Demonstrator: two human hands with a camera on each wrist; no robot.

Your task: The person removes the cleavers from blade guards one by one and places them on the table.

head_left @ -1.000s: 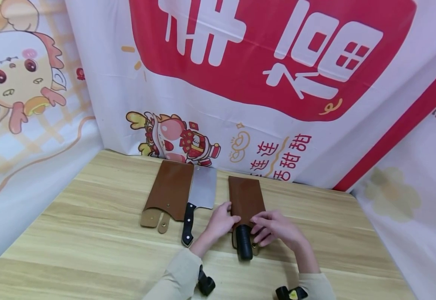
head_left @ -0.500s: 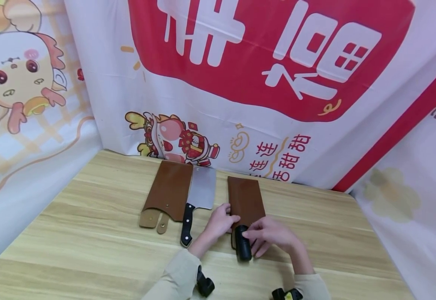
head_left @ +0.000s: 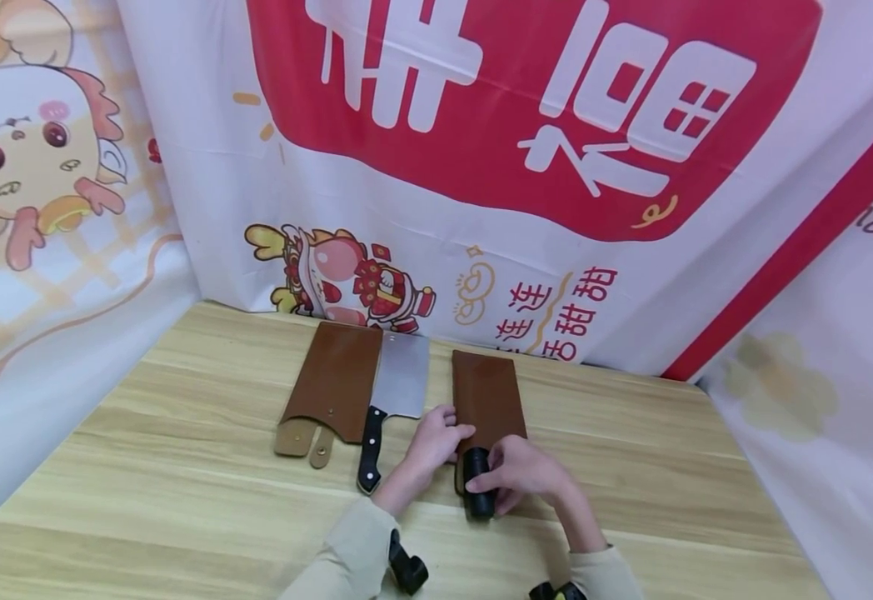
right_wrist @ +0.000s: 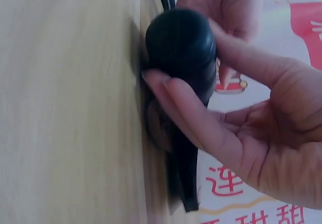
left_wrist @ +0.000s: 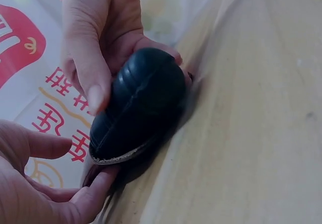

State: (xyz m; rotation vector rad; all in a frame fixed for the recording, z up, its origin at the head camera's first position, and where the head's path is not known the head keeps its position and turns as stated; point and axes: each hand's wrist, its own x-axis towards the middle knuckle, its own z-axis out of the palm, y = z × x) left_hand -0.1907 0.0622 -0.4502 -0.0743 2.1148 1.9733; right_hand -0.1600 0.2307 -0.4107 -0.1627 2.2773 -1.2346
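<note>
A brown leather sheath [head_left: 487,392] lies on the table with a ribbed black knife handle [head_left: 479,483] at its near end; any blade is hidden inside. My right hand [head_left: 526,471] grips this handle, thumb over the top and fingers underneath, as the right wrist view shows of the handle [right_wrist: 181,45]. At the sheath's left edge my left hand [head_left: 429,442] holds on near the mouth, thumb on the upper face. In the left wrist view, fingers [left_wrist: 95,191] of the left hand reach under the sheath beside the handle [left_wrist: 143,93].
To the left, a cleaver [head_left: 401,375] with a riveted black handle lies beside a larger brown sheath [head_left: 335,375], whose tan flap and strap are unfastened. Printed cloth [head_left: 436,192] hangs behind the wooden table [head_left: 182,467] and along both sides.
My right hand has moved left from the sheath's right edge onto the black handle and closed round it. My left hand stays at the sheath's left edge.
</note>
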